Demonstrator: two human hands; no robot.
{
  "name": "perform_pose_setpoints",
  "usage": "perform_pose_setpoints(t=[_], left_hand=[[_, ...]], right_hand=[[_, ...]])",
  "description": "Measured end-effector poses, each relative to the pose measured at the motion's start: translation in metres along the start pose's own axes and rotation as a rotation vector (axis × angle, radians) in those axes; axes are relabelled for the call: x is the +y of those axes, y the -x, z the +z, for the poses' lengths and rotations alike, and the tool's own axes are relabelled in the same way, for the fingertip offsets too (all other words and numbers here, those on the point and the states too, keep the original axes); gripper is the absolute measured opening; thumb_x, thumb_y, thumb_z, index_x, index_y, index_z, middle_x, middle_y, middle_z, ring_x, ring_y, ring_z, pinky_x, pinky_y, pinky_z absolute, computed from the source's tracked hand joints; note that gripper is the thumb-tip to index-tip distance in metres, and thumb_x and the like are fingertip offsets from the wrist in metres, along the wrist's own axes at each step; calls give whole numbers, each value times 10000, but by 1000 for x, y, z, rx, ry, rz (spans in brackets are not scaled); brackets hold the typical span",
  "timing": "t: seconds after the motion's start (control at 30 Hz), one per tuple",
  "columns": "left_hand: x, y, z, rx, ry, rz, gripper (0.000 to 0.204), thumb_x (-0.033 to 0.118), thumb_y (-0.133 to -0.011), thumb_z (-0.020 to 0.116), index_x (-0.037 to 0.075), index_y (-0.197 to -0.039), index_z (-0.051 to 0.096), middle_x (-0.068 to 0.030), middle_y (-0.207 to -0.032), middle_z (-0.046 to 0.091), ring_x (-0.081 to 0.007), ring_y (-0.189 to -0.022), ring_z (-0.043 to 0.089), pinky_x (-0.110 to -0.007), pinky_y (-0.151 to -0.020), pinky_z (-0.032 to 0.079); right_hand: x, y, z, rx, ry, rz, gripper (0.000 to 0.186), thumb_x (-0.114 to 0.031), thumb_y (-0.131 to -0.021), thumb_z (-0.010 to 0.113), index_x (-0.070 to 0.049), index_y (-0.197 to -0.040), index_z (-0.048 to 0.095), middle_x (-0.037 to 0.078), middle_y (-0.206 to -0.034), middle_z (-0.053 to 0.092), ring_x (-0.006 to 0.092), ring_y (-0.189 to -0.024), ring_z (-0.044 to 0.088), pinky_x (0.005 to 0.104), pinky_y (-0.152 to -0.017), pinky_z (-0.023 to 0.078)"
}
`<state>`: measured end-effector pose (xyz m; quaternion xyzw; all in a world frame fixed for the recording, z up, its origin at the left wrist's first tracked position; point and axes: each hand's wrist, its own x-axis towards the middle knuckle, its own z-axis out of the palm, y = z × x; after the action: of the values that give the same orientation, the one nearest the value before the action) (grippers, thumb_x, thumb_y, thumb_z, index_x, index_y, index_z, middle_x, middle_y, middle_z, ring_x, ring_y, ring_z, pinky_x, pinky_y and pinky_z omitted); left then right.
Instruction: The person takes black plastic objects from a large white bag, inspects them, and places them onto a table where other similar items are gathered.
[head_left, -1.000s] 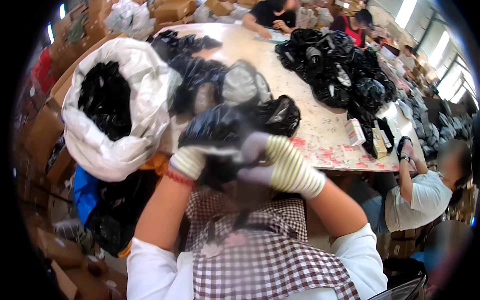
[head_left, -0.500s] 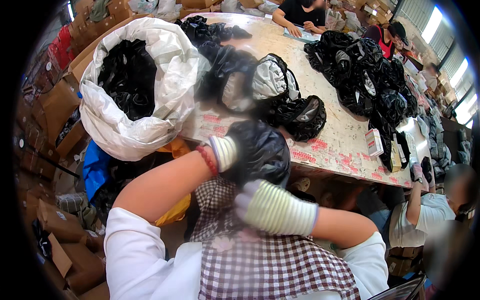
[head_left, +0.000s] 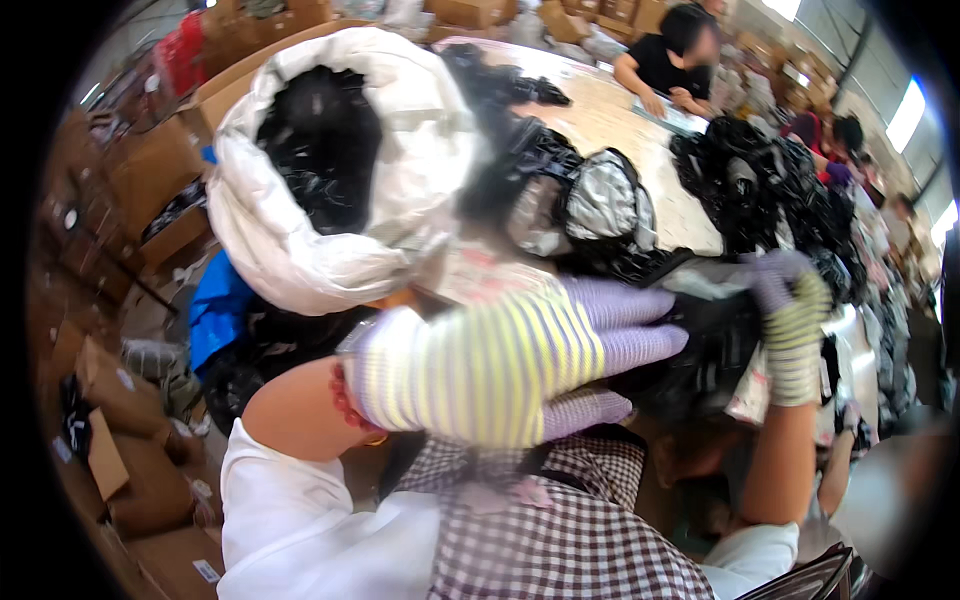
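One black plastic bundle (head_left: 715, 348), logged by us at the surface's (head_left: 600, 120) near edge, shifted rightward since half a second ago: right hand (head_left: 790, 325) apparently now grasping it, left hand (head_left: 480, 365) spread alongside, contact unclear.

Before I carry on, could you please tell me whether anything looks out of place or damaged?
Only the boxes at lower left: they sit at odd angles, and one has a flap sticking out. Around the left hand and right hand, I see no spill, though blur leaves the condition of the black piece unclear.
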<state>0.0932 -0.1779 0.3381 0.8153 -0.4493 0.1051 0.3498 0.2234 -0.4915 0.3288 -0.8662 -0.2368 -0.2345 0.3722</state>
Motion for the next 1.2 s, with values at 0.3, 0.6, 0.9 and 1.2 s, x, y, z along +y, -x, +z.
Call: perform_pose_setpoints(t=[0.3,0.6,0.9,1.2], left_hand=[[-192,184,-112,44,-765,-1437,599,298,-758,789,94,-1290,603,-181,-1235,641,-384,-1188,577,-437,-1007,472],[-142,188,-83,1135,-234,-457,358,-18,-792,694,-6,-1147,652,-95,-1173,663,-155,-1005,632,-269,-888,503],[-134,360,82,742,-909,-794,429,174,-768,747,47,-1138,569,-234,-1088,626,-440,-940,628,-444,-846,527],[-278,503,154,625,-435,-1569,467,127,-878,649,47,-1333,579,-246,-1357,551,-381,-1300,480,-435,-1113,372]], right_hand=[[178,-61,-75,221,875,-296,509,-170,-873,710,-25,-1313,498,223,-1497,413,404,-1334,458,442,-1109,386],[59,41,96,-86,493,-371,433,-14,-838,709,-17,-1245,560,214,-1443,487,401,-1272,526,447,-1046,453],[52,61,130,-8,461,-472,347,12,-837,698,-53,-1168,617,161,-1309,588,355,-1191,564,459,-1024,434],[70,20,132,199,429,-251,408,-94,-826,750,-54,-1210,618,148,-1307,600,318,-1191,557,419,-1013,451]])
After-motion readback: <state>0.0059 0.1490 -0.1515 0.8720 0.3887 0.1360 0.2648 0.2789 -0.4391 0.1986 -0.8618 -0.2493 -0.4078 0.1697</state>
